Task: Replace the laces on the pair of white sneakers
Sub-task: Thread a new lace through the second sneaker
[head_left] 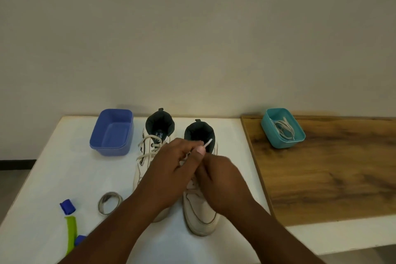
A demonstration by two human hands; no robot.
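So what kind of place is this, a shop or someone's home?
Probably a plain indoor work table set up for the job, not clearly a shop or a home. A white table stands against a bare wall, with a blue tub and a teal tub of laces laid out beside the sneakers.

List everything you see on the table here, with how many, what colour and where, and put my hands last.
Sneakers: two, white with dark linings, centre of the table, toes toward the camera.
Lace end: one, white, sticking up from the fingers over the right-side sneaker.
Blue tub: one, far left of the sneakers, nothing visible inside.
Teal tub: one, on the wooden board, holding pale laces.
Wooden board: one, brown, right side.
Metal ring: one, silver, near left.
Green strip with blue parts: one, near-left edge; what it is I cannot tell.
Table: one, white.
Left hand: over the sneakers, fingers curled at the lace.
Right hand: pinching the lace end.
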